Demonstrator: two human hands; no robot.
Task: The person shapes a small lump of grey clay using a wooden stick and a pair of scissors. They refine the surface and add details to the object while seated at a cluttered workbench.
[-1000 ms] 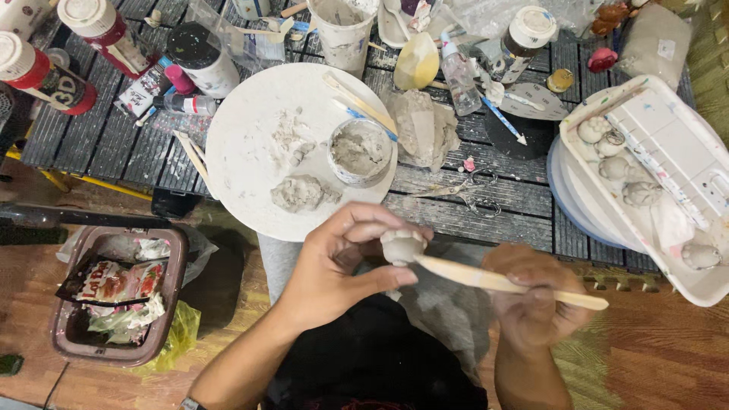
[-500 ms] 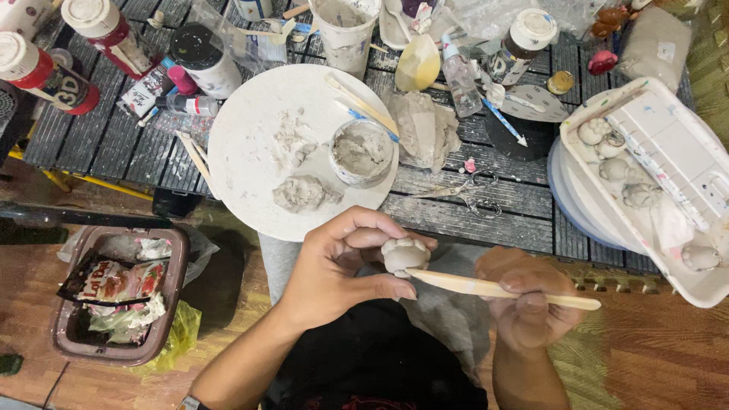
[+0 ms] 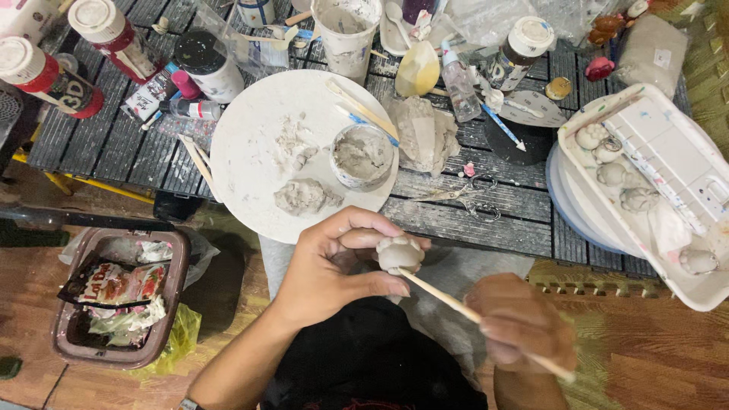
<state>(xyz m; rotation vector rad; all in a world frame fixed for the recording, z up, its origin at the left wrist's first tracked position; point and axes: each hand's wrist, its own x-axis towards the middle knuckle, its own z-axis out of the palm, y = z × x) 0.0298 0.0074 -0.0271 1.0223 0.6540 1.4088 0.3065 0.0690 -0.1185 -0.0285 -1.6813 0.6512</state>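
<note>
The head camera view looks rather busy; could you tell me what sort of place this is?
Probably a home craft or clay-modelling corner: the left hand holds a small clay piece, the right hand a wooden stick, by a clay-smeared white plate and paint bottles.

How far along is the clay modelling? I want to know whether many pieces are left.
Done: several shaped pieces sit in the white tray. In hand: the left hand pinches a small clay ball while the right hand works it with a wooden stick. Left: a raw lump lies on the plate, and the cup holds more clay.
</note>
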